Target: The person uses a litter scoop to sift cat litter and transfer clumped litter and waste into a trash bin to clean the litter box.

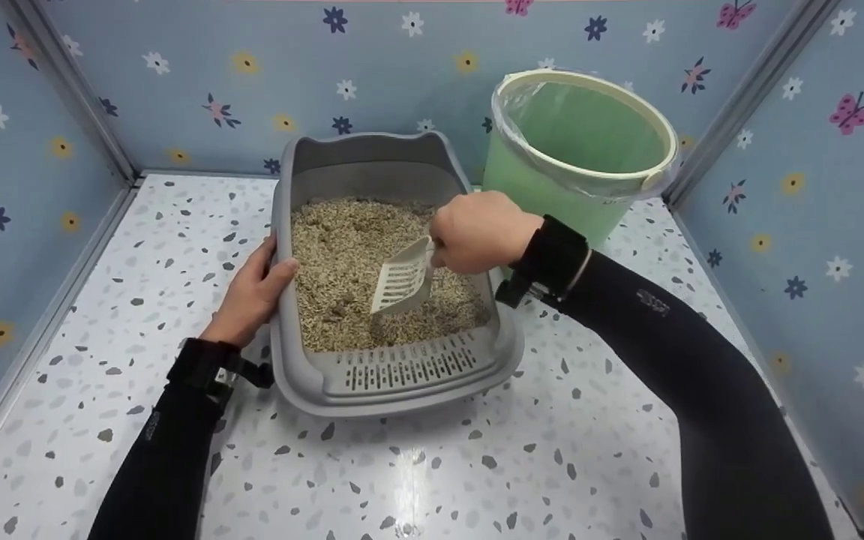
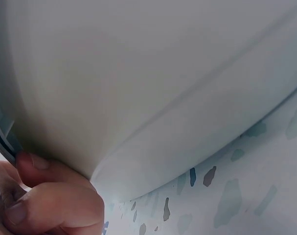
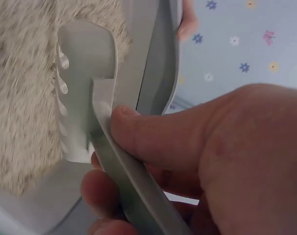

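A white speckled tabletop (image 1: 597,450) carries a gray high-backed litter box (image 1: 394,405) and, just beside its far right corner, a green waste bin (image 1: 544,191) with a clear liner over its rim. Tan pellet litter (image 1: 342,259) covers the box's floor behind the slotted front ledge. The right hand (image 1: 484,232) has its thumb laid along the handle of the slotted litter scoop, fingers curled beneath — a firm pinch. The left hand (image 1: 248,292) clasps the box's left rim, thumb on top, fingers bent under outside. The litter scoop (image 1: 404,279) is tilted over the litter, its blade beyond the right fingertips — whether it touches, I cannot tell.
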Available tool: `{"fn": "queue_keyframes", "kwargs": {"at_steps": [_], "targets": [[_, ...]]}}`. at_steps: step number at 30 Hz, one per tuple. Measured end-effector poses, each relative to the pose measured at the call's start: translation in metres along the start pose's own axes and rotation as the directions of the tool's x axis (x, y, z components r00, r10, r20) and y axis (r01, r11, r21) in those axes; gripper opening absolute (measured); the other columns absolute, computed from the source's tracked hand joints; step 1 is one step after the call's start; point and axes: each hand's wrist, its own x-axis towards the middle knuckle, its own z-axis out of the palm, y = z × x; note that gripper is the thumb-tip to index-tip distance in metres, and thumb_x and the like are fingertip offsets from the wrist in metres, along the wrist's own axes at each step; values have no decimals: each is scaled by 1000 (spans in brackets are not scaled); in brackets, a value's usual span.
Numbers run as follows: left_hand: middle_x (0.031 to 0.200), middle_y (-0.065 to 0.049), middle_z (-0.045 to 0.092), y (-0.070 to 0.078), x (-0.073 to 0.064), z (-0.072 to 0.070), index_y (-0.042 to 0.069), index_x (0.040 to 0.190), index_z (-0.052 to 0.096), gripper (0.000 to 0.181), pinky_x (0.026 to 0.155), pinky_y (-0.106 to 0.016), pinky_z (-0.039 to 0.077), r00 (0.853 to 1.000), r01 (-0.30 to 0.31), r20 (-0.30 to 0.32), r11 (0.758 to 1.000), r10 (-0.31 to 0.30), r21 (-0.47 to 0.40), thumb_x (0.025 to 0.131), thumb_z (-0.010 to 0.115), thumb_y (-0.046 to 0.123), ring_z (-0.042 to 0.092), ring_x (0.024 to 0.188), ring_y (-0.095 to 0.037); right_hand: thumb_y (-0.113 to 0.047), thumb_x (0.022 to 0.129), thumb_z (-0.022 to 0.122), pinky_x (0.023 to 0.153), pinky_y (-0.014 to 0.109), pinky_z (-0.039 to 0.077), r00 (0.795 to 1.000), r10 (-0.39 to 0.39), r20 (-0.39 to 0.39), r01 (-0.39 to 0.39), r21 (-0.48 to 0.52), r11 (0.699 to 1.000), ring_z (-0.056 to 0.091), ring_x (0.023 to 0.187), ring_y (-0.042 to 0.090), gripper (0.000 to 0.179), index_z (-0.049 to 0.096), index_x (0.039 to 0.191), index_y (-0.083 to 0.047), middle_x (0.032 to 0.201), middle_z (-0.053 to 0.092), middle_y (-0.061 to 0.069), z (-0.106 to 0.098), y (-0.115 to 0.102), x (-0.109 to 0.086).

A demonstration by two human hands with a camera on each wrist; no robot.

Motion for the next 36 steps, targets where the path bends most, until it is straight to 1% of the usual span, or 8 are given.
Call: {"fn": "queue_keyframes", "kwargs": {"at_steps": [3, 7, 14, 19, 22, 24, 28, 36], "targets": [[173, -24, 36, 0, 0, 1, 17, 180, 14, 81, 89, -24, 56, 1000, -11, 9, 1000, 11, -17, 116, 58, 38, 58, 113, -20, -43, 104, 75, 73, 50, 60, 996, -22, 85, 20, 27, 999, 66, 79, 26, 32, 74, 88, -16, 85, 70, 3, -1, -13, 5], [175, -22, 33, 0, 0, 1, 15, 180, 13, 79, 91, -22, 53, 1000, -27, 13, 999, 27, -36, 116, 56, 35, 55, 114, -18, -42, 102, 77, 71, 49, 60, 992, -23, 127, 25, -14, 1000, 64, 77, 24, 35, 64, 80, -18, 83, 66, 2, 0, -30, 12], [172, -24, 37, -2, -1, -1, 16, 180, 13, 81, 75, -26, 58, 1000, -15, 12, 1000, 15, -21, 116, 58, 38, 61, 99, -23, -29, 105, 71, 66, 42, 63, 983, -51, 177, 65, -74, 995, 64, 75, 21, 30, 58, 80, -18, 86, 66, 2, 18, -66, 27], [181, -18, 25, -1, -1, 0, 15, 180, 11, 83, 90, -23, 58, 1000, -2, 13, 1000, 2, -18, 116, 57, 39, 58, 128, -33, -29, 111, 67, 61, 34, 62, 982, -25, 188, 28, -15, 999, 61, 73, 16, 32, 59, 82, -18, 88, 65, 0, 31, -85, 40], [183, -16, 21, 0, -1, 0, 14, 180, 9, 83, 100, -25, 56, 1000, 2, 13, 1000, -2, -17, 116, 57, 38, 53, 140, -37, -24, 110, 69, 59, 33, 59, 984, 6, 176, -19, 70, 997, 57, 69, 15, 32, 57, 81, -18, 83, 59, -1, 34, -86, 48], [184, -15, 18, 0, -1, 1, 12, 180, 9, 83, 116, -28, 48, 1000, 2, 16, 1000, -2, -21, 116, 57, 36, 46, 150, -35, -25, 110, 69, 59, 32, 54, 985, 23, 171, -46, 137, 989, 52, 66, 15, 35, 55, 78, -19, 78, 53, -3, 33, -82, 54], [184, -16, 15, 1, -1, 2, 9, 179, 9, 82, 130, -44, 36, 1000, -4, 20, 999, 4, -32, 116, 56, 32, 40, 156, -34, -23, 109, 70, 62, 31, 40, 988, 28, 149, -64, 244, 968, 41, 62, 15, 38, 53, 75, -19, 71, 42, -4, 31, -69, 65], [184, -17, 16, 0, -1, 2, 10, 180, 11, 82, 131, -52, 35, 1000, -9, 15, 1000, 10, -30, 116, 57, 34, 36, 161, -38, -16, 103, 69, 60, 29, 31, 991, 63, 121, -100, 326, 940, 29, 56, 13, 48, 40, 65, -20, 63, 30, -6, 23, -47, 87]]}}
